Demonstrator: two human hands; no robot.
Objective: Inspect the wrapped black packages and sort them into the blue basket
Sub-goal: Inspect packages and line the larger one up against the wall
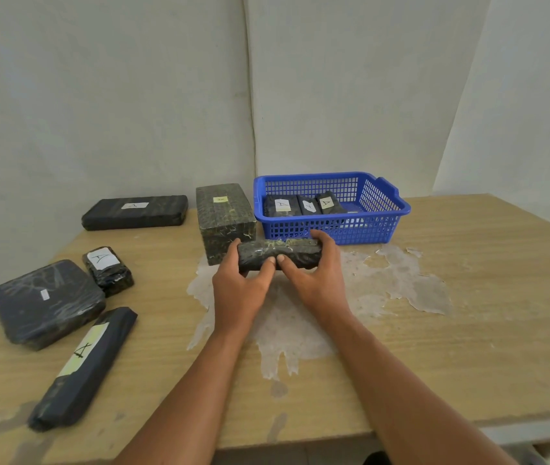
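From the head view, both hands grasp one small wrapped black package [278,255] just above the tabletop [468,297], directly in front of the blue basket [330,229]: the left hand [238,286] curls round its left end, the right hand [317,280] round its right end, and the two thumbs meet on the near face. No label shows on the side turned to the camera, so the step in hand looks like inspection. To do it well, the package should be rolled between the fingers until its label faces up and can be read, with the grip kept at the ends so that no finger covers the mark. The basket already holds three labelled packages [304,206] standing side by side along its left part, with free room to the right; that gap looks the easiest place to set this one down, label up. Waiting on the tabletop are a tall block [225,219] just left of the basket, a flat long package [134,212] by the wall, a small labelled package [108,270], a broad flat package [45,302] and a long narrow package [85,367] near the front edge.
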